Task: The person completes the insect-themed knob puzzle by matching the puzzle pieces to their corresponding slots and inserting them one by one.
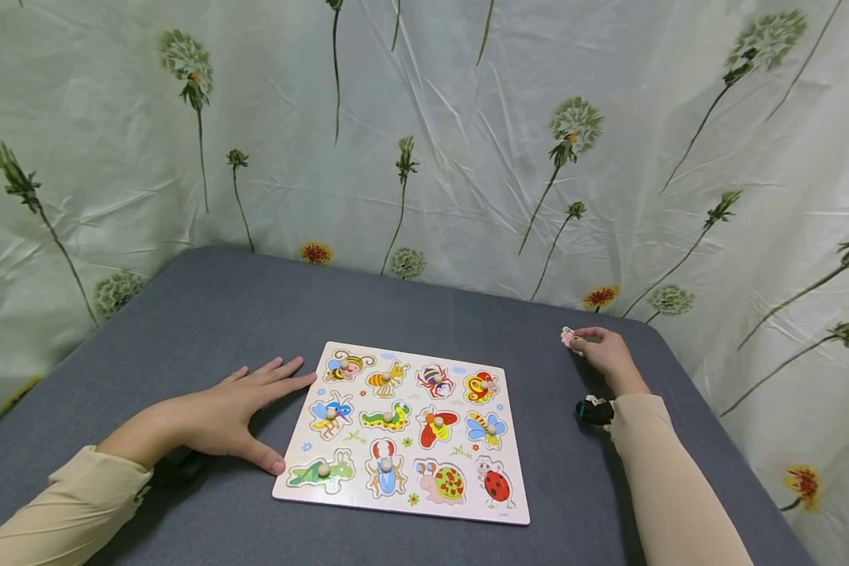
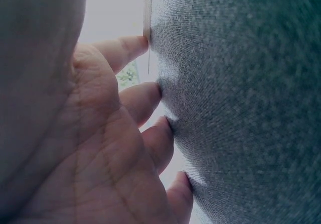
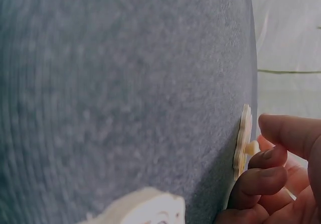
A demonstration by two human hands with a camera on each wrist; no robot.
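Observation:
A wooden knob puzzle board (image 1: 403, 501) lies on the table, with colourful insects on it. Small round knobs stand on most of its pictures; the snail (image 1: 444, 481) and the ladybug (image 1: 495, 481) show none. My left hand (image 1: 229, 413) rests spread beside the board, thumb and a fingertip at its left edge. At the far right my right hand (image 1: 606, 354) has its fingers curled at the knob (image 3: 253, 147) of a pale, scalloped puzzle piece (image 1: 568, 339). In the right wrist view this piece stands on edge, close to the cloth. Its printed face is mostly hidden.
Another pale piece (image 3: 150, 209) shows at the bottom of the right wrist view, partly cut off. A dark wrist device (image 1: 594, 413) sits under the right wrist. Grey cloth (image 1: 424, 314) covers the table; a flowered curtain (image 1: 467, 157) hangs behind its far edge.

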